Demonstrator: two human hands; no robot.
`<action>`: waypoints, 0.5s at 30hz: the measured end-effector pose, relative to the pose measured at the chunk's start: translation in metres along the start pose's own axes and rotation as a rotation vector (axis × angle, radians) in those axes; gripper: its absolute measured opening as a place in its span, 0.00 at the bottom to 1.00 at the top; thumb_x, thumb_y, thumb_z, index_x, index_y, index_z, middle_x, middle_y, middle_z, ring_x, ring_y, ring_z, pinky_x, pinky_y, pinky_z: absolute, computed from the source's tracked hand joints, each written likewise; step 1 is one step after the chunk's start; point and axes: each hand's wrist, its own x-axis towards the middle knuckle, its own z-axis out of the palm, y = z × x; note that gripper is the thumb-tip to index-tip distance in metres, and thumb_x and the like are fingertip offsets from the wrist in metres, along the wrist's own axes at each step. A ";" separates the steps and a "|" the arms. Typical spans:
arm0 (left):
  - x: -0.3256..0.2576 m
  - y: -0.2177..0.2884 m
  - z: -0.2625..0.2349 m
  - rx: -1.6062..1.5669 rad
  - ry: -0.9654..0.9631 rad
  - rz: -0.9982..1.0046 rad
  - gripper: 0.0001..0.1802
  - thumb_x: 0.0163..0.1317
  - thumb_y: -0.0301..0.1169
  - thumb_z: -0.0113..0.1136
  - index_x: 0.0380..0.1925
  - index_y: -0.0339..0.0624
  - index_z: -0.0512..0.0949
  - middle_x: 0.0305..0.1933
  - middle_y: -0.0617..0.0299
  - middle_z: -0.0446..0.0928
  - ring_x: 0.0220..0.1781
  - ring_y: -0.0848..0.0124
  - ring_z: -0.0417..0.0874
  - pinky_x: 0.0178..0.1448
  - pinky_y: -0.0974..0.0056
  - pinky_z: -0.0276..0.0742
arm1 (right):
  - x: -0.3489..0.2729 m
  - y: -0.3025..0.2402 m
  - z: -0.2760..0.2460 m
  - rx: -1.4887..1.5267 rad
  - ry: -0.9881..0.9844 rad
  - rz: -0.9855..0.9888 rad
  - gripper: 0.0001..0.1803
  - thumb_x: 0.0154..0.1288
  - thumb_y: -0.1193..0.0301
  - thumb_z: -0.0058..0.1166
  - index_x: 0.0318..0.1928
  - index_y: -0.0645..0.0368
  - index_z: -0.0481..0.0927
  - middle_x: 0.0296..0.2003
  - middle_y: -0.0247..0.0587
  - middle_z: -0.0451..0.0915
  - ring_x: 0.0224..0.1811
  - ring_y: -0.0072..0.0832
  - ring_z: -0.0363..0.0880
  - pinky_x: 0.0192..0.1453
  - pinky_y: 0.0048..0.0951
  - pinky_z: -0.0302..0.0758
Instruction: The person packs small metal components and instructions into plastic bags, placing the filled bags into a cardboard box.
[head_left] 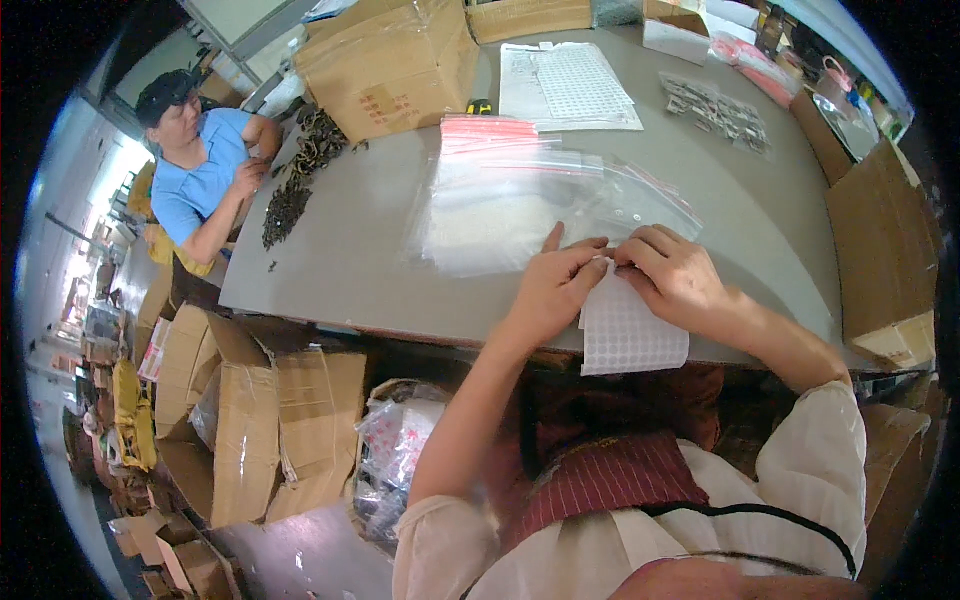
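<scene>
Left hand (555, 285) and right hand (672, 272) both pinched shut on white gridded sticker sheet (632, 335), over clear red-zip plastic bags (520, 195) on grey table (350, 230).

My grey surface (380, 250) carries a spread of clear zip bags with red seal strips (540, 190) just ahead of me, and beyond them a stack of printed paper sheets (565, 85). At its far left stands a large cardboard box (390, 60) with a heap of small dark metal parts (300, 180) beside it. Small filled packets (715, 108) lie at the far right.
</scene>
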 end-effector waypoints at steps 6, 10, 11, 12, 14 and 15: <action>0.000 -0.005 -0.002 0.050 0.023 0.007 0.17 0.71 0.34 0.53 0.51 0.35 0.81 0.45 0.45 0.85 0.44 0.55 0.85 0.85 0.48 0.46 | 0.008 0.000 -0.005 0.227 -0.128 0.023 0.09 0.58 0.76 0.64 0.40 0.59 0.80 0.37 0.42 0.81 0.37 0.39 0.82 0.39 0.38 0.80; 0.001 0.003 0.001 0.126 0.007 -0.021 0.12 0.70 0.32 0.54 0.44 0.37 0.83 0.38 0.45 0.84 0.44 0.49 0.84 0.82 0.45 0.50 | 0.056 0.022 -0.009 0.538 -0.193 0.321 0.06 0.63 0.73 0.62 0.38 0.61 0.80 0.30 0.36 0.80 0.29 0.23 0.78 0.32 0.28 0.74; -0.001 0.002 0.001 0.146 0.040 0.041 0.12 0.69 0.32 0.55 0.44 0.38 0.83 0.40 0.44 0.84 0.43 0.48 0.83 0.82 0.45 0.51 | 0.076 0.030 -0.005 0.647 -0.270 0.394 0.07 0.65 0.72 0.61 0.36 0.62 0.78 0.28 0.31 0.77 0.26 0.16 0.74 0.28 0.24 0.70; -0.001 0.000 0.002 0.149 0.041 0.046 0.12 0.69 0.32 0.55 0.44 0.38 0.83 0.40 0.44 0.84 0.43 0.48 0.83 0.82 0.45 0.51 | 0.092 0.040 0.003 0.694 -0.313 0.427 0.08 0.65 0.70 0.61 0.37 0.62 0.79 0.27 0.32 0.77 0.25 0.17 0.74 0.28 0.25 0.70; -0.003 -0.002 0.001 0.085 0.018 0.015 0.12 0.69 0.31 0.54 0.42 0.37 0.83 0.43 0.47 0.84 0.45 0.48 0.83 0.82 0.44 0.51 | 0.115 0.067 0.030 0.748 -0.352 0.448 0.10 0.65 0.68 0.60 0.37 0.63 0.79 0.27 0.32 0.77 0.23 0.18 0.73 0.27 0.25 0.70; -0.001 -0.002 0.004 0.086 0.016 0.021 0.12 0.69 0.31 0.54 0.42 0.37 0.83 0.43 0.47 0.84 0.45 0.48 0.83 0.82 0.44 0.51 | 0.122 0.083 0.041 0.654 -0.442 0.459 0.12 0.63 0.66 0.61 0.36 0.63 0.79 0.26 0.33 0.77 0.23 0.19 0.73 0.26 0.26 0.70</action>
